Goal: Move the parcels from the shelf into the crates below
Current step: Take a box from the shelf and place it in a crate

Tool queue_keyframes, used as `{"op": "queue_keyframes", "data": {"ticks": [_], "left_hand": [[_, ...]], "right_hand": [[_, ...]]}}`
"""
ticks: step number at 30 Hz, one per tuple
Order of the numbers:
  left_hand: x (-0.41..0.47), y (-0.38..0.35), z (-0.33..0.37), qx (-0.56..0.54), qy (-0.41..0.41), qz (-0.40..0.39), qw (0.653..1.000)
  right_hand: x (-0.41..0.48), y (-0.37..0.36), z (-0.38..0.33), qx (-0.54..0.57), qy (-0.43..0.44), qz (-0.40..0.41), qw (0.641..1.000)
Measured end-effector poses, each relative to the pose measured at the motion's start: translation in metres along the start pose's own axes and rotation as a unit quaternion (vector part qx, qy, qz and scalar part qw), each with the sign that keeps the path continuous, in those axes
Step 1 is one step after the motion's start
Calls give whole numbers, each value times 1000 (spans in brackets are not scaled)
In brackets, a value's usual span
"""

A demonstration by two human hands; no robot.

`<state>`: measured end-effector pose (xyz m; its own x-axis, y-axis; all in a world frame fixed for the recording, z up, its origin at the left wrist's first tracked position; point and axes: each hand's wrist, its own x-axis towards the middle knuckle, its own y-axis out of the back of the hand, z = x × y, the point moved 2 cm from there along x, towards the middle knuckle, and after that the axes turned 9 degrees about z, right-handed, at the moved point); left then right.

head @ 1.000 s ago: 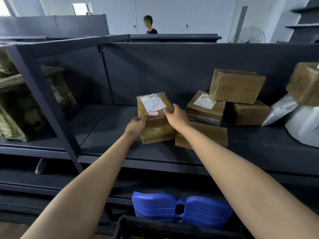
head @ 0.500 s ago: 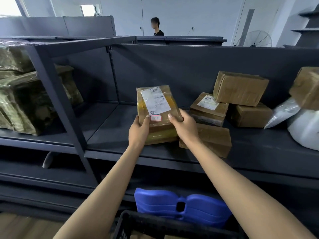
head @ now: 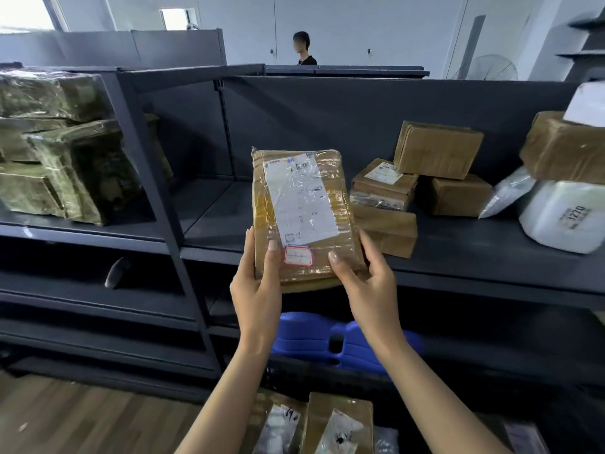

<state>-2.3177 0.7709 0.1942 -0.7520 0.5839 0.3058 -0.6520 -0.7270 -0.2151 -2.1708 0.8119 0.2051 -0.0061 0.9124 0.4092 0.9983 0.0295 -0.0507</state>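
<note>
A taped parcel [head: 299,214] is held upright in front of the shelf [head: 465,253], its lower end gripped between the left hand [head: 257,286] and right hand [head: 363,280], above packed parcels [head: 337,424] below.

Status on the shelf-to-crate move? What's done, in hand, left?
Done: at least two parcels already lie low in front of the shelf, at the bottom edge of the view. In hand: a labelled brown parcel, gripped by the left hand and right hand, held clear of the shelf. Left: several brown boxes and white packages on the shelf. Plenty remains.
</note>
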Motion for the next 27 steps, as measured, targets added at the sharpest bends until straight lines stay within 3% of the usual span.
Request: {"op": "queue_keyframes", "data": {"ticks": [11, 17, 27], "left_hand": [[-89, 81, 5, -27, 37, -47, 998], [-126, 123, 6, -16, 60, -85, 994], [-170, 143, 0, 10, 94, -140, 986]], "right_hand": [[-116, 15, -26, 15, -60, 3, 998], [-181, 17, -31, 28, -105, 53, 993], [-231, 40, -22, 28, -180, 74, 980]]}}
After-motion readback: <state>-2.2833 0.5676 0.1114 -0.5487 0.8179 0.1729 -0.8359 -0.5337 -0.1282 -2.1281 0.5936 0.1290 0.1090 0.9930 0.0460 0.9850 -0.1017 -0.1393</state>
